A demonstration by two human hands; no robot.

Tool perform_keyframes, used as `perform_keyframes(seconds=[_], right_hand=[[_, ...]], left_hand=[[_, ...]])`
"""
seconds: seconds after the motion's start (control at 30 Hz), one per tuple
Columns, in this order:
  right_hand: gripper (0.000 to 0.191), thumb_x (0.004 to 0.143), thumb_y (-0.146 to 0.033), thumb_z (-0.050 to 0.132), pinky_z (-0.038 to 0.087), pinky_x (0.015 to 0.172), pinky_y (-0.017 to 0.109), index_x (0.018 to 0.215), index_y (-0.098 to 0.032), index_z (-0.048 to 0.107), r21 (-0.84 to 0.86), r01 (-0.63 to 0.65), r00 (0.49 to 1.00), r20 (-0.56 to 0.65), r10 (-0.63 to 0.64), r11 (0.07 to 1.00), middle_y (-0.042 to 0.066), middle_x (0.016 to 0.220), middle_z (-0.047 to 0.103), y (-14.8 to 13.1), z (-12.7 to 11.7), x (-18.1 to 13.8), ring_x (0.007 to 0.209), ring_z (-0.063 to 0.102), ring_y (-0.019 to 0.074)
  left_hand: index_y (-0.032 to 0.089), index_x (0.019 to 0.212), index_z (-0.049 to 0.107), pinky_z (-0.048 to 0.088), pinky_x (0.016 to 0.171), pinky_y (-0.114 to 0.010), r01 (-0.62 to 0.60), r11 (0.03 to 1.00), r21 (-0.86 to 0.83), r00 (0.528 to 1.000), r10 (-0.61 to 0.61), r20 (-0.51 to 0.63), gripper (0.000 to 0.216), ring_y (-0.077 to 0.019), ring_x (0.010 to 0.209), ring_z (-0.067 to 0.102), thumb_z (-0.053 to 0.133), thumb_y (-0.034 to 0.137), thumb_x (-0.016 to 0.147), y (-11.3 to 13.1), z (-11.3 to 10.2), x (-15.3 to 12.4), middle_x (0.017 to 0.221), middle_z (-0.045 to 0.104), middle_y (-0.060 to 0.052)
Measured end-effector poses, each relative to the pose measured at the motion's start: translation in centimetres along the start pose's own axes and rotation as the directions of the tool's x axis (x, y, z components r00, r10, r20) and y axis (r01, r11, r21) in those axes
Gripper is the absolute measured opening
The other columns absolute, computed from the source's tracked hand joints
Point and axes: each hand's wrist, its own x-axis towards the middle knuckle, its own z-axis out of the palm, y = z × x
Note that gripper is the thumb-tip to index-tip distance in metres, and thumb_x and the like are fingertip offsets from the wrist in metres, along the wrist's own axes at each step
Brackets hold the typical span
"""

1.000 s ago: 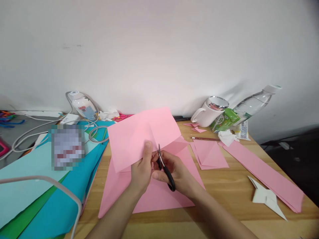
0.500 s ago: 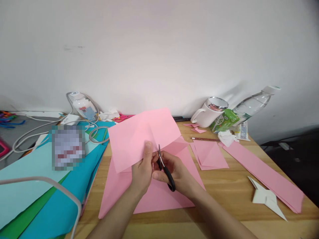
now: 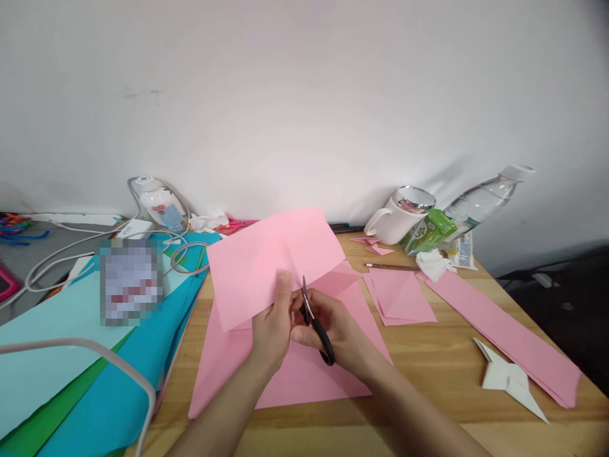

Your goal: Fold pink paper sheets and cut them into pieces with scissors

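My left hand (image 3: 271, 327) pinches the near edge of a pink paper sheet (image 3: 266, 260), thumb on top, holding it lifted above the desk. My right hand (image 3: 340, 330) is wrapped round the black handles of a pair of scissors (image 3: 314, 317). The blades point up at the sheet's edge just right of my left thumb. Under both hands a larger pink sheet (image 3: 285, 371) lies flat on the wooden desk (image 3: 428, 355).
Blue and green paper sheets (image 3: 71, 355) with white cables lie at left. Folded pink pieces (image 3: 399, 295), a pencil (image 3: 392, 267) and pink strips (image 3: 504, 330) sit at right, with a white folded paper shape (image 3: 509, 377). A white mug (image 3: 399, 212), green carton (image 3: 428, 231) and water bottle (image 3: 485, 197) stand at the back.
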Motion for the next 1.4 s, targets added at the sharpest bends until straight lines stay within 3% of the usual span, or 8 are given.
perform_keyframes(seconds=[0.1,0.2,0.8,1.23,1.4], right_hand=[[0.041,0.059,-0.039,0.081,0.036,0.062,0.026,0.079,-0.018,0.053,0.014,-0.008,1.000,-0.003,0.008,1.000,0.001,0.085,0.055,0.01,0.06,-0.04,0.066,0.044,0.0115],[0.042,0.058,-0.044,0.080,0.036,0.062,0.027,0.077,-0.019,0.052,0.009,-0.030,1.000,-0.005,0.030,1.000,0.001,0.080,0.053,-0.08,0.18,-0.12,0.064,0.043,0.0120],[0.046,0.056,-0.052,0.079,0.032,0.055,0.026,0.074,-0.019,0.051,-0.037,-0.058,0.998,-0.026,0.057,0.998,-0.005,0.059,0.042,0.00,0.30,-0.01,0.054,0.035,0.0106],[0.046,0.056,-0.055,0.077,0.031,0.053,0.026,0.071,-0.020,0.051,-0.077,-0.039,0.999,-0.035,0.036,0.996,-0.006,0.054,0.039,0.52,0.21,0.11,0.055,0.038,0.0121],[0.046,0.057,-0.056,0.076,0.029,0.051,0.025,0.069,-0.019,0.051,-0.108,-0.027,0.999,-0.048,0.022,0.994,-0.005,0.057,0.042,0.64,0.20,0.10,0.057,0.038,0.0118]], left_hand=[[0.015,0.073,0.067,0.046,0.078,-0.028,-0.039,0.999,-0.021,0.999,0.039,-0.036,0.033,-0.0201,0.086,0.062,0.063,0.048,0.073,0.11,0.12,0.09,0.076,0.067,-0.005],[0.015,0.080,0.068,0.047,0.080,-0.030,-0.044,0.998,-0.038,0.999,0.043,-0.031,0.034,-0.0211,0.089,0.062,0.064,0.048,0.072,0.24,0.24,0.10,0.086,0.069,-0.007],[0.014,0.063,0.062,0.044,0.057,-0.027,0.029,1.000,0.006,1.000,-0.029,0.000,0.047,-0.0158,0.058,0.056,0.064,0.060,0.064,-0.10,-0.05,0.26,0.057,0.058,-0.003],[0.013,0.066,0.065,0.047,0.066,-0.028,0.064,0.998,-0.001,0.994,-0.064,-0.087,0.044,-0.0183,0.068,0.060,0.067,0.057,0.061,0.46,0.34,0.25,0.066,0.064,-0.006],[0.015,0.057,0.061,0.046,0.059,-0.027,0.092,0.996,0.003,0.993,-0.091,-0.075,0.045,-0.0166,0.060,0.058,0.067,0.059,0.060,0.07,0.05,0.41,0.056,0.060,-0.003]])
